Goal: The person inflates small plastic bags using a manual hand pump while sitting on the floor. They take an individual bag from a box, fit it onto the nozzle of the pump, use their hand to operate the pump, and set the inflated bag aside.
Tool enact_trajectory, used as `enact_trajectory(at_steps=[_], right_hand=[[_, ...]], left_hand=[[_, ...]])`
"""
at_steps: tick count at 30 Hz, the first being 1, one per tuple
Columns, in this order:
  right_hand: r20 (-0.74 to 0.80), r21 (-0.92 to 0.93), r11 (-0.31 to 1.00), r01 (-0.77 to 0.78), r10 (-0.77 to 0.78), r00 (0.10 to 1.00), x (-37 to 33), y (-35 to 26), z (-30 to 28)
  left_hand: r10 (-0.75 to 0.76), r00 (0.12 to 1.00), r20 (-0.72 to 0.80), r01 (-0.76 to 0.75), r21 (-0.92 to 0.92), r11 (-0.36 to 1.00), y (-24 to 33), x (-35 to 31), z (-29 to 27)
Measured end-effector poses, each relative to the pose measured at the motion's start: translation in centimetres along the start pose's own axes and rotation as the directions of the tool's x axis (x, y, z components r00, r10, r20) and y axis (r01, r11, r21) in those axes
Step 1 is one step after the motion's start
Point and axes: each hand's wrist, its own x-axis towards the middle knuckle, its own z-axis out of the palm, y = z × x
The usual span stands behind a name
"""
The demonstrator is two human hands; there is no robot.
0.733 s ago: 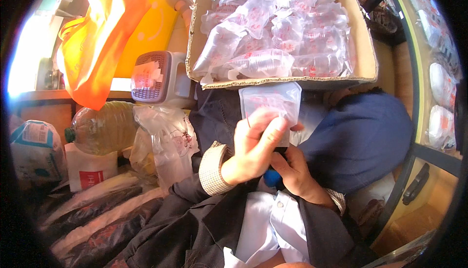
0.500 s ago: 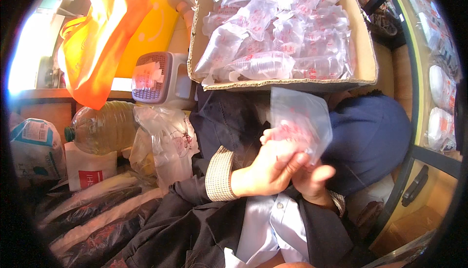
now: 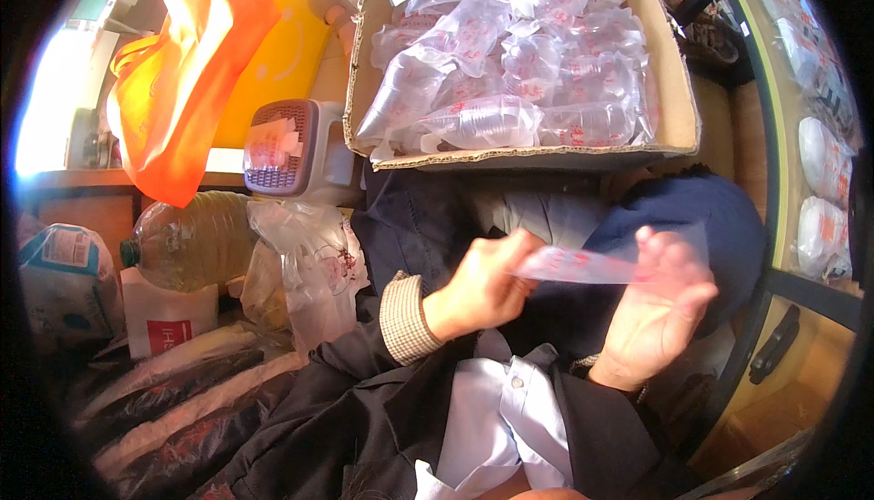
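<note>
A clear plastic bag with red print is stretched between my hands, above my lap. My left hand is closed, pinching the bag's left end between thumb and fingers. My right hand is open, palm up, its fingers apart and touching the bag's right part. Whether those fingers lie behind the bag or inside it I cannot tell. Just beyond my knees stands an open cardboard box full of stacked clear plastic cups in clear sleeves with red print.
To the left are an orange bag, a grey-and-white plastic stool, a large clear bottle and a crumpled plastic bag. A shelf with a dark frame and wrapped white packs runs along the right.
My hands have moved apart, the left a little left, the right to the right. The bag, earlier upright above both hands, is now drawn out sideways between them.
</note>
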Motion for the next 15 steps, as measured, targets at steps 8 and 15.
enact_trajectory(at_steps=[8,15], right_hand=[[0.493,-0.532,0.762,-0.370,0.634,0.597,-4.0,3.5,2.3],[0.562,-0.523,0.782,-0.339,0.615,0.552,-5.6,3.9,2.6]], left_hand=[[-0.312,0.840,-0.444,-0.142,-0.735,0.663,3.1,1.6,-1.9],[-0.364,0.745,-0.560,-0.314,-0.774,0.549,3.3,3.0,-10.4]])
